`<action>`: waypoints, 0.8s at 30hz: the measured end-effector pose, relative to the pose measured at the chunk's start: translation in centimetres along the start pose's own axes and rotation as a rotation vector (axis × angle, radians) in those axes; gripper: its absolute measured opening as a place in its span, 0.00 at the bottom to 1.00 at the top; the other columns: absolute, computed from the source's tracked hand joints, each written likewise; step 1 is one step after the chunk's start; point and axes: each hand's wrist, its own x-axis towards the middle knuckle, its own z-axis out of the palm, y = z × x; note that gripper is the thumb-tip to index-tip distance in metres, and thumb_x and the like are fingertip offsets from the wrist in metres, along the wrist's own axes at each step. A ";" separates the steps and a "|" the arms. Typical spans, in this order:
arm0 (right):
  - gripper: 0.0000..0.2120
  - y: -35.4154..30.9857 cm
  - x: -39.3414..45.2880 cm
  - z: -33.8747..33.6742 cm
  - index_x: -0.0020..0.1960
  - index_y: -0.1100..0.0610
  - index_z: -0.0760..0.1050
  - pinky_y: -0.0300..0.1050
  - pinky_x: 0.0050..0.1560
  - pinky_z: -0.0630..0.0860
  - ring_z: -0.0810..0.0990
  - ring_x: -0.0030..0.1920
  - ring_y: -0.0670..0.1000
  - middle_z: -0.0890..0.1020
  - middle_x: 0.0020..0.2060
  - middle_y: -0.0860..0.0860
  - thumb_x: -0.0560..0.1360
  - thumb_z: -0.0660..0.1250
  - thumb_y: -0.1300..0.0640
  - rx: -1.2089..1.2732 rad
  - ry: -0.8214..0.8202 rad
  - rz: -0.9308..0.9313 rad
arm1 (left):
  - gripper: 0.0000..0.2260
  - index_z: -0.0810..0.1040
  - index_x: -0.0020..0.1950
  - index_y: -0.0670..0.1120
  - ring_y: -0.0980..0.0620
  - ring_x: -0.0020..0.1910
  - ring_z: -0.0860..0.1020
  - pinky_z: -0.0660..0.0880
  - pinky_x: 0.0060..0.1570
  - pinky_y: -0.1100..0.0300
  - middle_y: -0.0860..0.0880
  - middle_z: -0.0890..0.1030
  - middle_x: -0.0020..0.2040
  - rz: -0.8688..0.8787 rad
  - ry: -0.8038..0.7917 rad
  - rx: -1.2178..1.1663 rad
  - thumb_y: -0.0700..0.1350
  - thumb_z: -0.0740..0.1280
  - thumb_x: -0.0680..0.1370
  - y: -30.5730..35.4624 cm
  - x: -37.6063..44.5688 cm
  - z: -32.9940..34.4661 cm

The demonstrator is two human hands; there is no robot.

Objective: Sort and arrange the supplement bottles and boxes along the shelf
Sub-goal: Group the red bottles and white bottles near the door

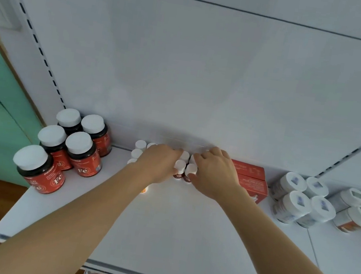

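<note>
On the white shelf (174, 224), near the back wall, both hands are down among a bunch of small white-capped bottles (179, 168). The left hand (159, 166) is curled over the bottles on its side, with the fingers bent around them. The right hand (213, 174) is curled the same way on the other side, its fingertips touching a small bottle with a red label (189, 173). Both hands are partly closed around the little bottles, but I cannot tell if either one is really gripping a bottle or just pushing it. More small white caps (139, 148) peek out behind the left hand.

To the left stand five big dark bottles with red Fe labels (79, 155) and white lids, close together. Just beside the right hand lies a red box (252, 181). Further right sits a group of white tubs (300, 200) with wide lids, and more tubs (354, 212) at the edge
</note>
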 end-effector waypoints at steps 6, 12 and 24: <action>0.17 0.5 0.5 0.7 0.50 0.54 0.80 0.51 0.63 0.69 0.73 0.60 0.58 0.82 0.48 0.51 0.70 0.67 0.41 -0.001 0.031 0.016 | 0.10 0.74 0.57 0.54 0.46 0.48 0.77 0.74 0.47 0.50 0.52 0.81 0.49 0.078 -0.010 -0.014 0.50 0.63 0.75 -1.0 0.8 0.5; 0.15 0.6 0.3 2.3 0.51 0.53 0.80 0.49 0.59 0.71 0.77 0.55 0.56 0.83 0.41 0.48 0.70 0.67 0.45 0.022 0.054 0.023 | 0.10 0.74 0.57 0.51 0.46 0.47 0.78 0.73 0.43 0.51 0.53 0.82 0.46 0.119 0.042 -0.066 0.50 0.64 0.76 -1.5 0.8 1.2; 0.16 0.8 0.4 3.2 0.52 0.55 0.80 0.50 0.60 0.71 0.77 0.55 0.57 0.83 0.45 0.50 0.69 0.68 0.47 0.039 0.104 0.006 | 0.07 0.73 0.52 0.50 0.47 0.47 0.77 0.72 0.43 0.50 0.52 0.80 0.47 0.159 0.087 -0.073 0.49 0.65 0.76 -1.6 0.7 1.4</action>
